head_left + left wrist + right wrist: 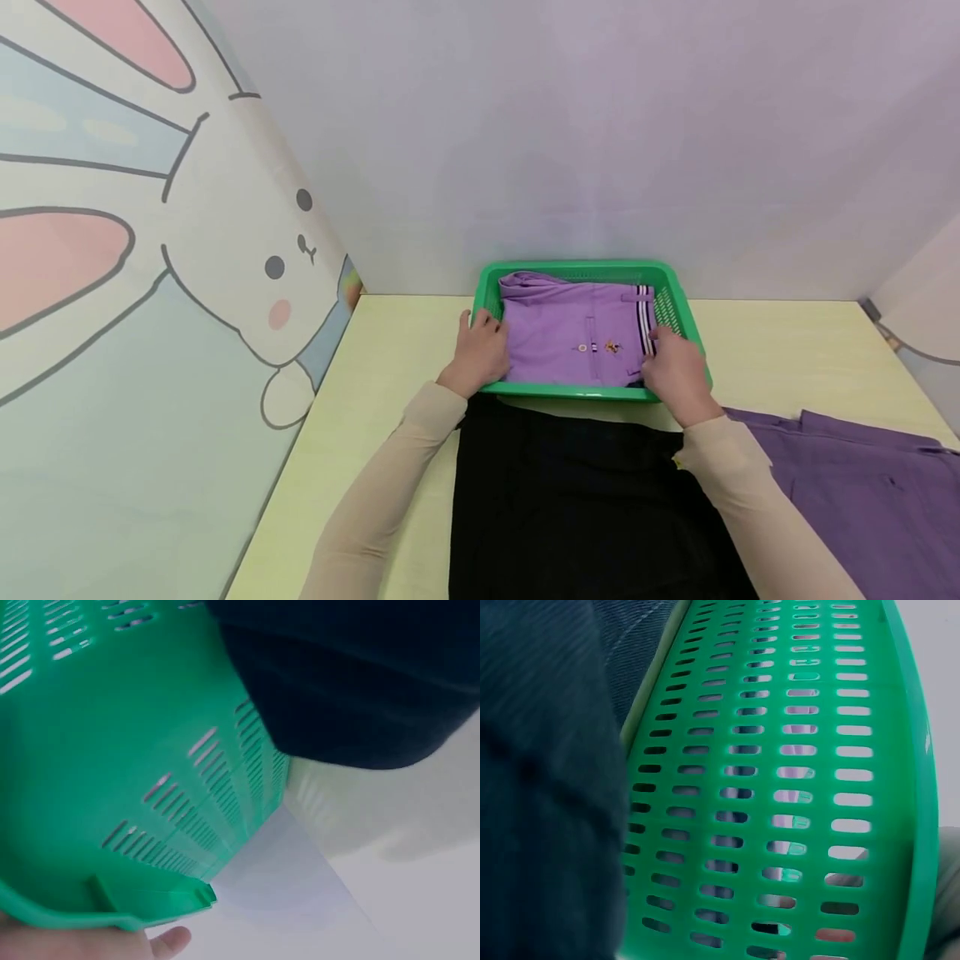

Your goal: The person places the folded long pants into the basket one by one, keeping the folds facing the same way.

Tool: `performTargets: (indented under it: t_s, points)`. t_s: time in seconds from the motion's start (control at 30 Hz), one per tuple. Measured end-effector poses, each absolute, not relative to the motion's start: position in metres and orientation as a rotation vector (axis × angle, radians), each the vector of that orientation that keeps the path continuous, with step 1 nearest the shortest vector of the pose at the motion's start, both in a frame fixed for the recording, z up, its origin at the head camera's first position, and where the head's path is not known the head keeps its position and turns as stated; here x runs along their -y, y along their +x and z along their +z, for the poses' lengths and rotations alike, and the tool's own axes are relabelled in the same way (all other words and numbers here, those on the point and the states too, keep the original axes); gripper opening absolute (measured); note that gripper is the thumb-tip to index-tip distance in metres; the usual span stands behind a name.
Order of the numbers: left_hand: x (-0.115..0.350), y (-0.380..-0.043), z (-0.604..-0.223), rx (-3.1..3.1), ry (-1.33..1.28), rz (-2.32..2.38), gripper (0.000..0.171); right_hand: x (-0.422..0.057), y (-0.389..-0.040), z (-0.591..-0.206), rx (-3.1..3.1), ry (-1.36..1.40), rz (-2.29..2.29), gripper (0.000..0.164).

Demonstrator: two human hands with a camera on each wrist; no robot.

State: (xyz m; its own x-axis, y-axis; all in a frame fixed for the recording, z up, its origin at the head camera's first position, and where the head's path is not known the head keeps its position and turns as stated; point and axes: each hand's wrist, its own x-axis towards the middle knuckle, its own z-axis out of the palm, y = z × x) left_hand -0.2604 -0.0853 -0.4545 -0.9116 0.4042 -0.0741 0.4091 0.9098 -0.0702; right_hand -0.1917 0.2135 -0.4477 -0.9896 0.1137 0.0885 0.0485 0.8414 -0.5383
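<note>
Tabletop margins (780, 358) beside green basket (577, 269), left hand (482, 352), right hand (677, 373) at rim (570, 392)

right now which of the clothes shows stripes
The light purple one in the basket: dark and white stripes cross its right end. The black one and darker purple one, on the table, show none.
</note>
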Motion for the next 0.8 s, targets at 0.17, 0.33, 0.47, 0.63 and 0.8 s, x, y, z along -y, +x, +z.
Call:
performTargets:
  t_s: [0.17,0.33,0.47,0.63,0.8]
  points:
    - [0.083,-0.257,-0.451,-2.955,0.595,-0.287,0.032,-0.212,-0.195,-0.446,3.036,-0.05,0.809,0.025]
    - [0.082,-0.258,-0.449,-2.941,0.596,-0.282,0.028,-0.214,-0.197,-0.445,3.079,0.016,0.819,0.025]
    - [0.086,-0.262,-0.451,-2.999,0.628,0.032,0.031,-0.215,-0.197,-0.446,2.98,0.025,0.863,0.029]
    - [0.095,-0.262,-0.456,-3.026,0.607,0.831,0.044,-0.214,-0.193,-0.448,2.689,0.082,0.979,0.03]
    - [0.103,-0.251,-0.454,-2.973,0.457,1.31,0.057,-0.215,-0.177,-0.436,2.555,0.045,1.261,0.04]
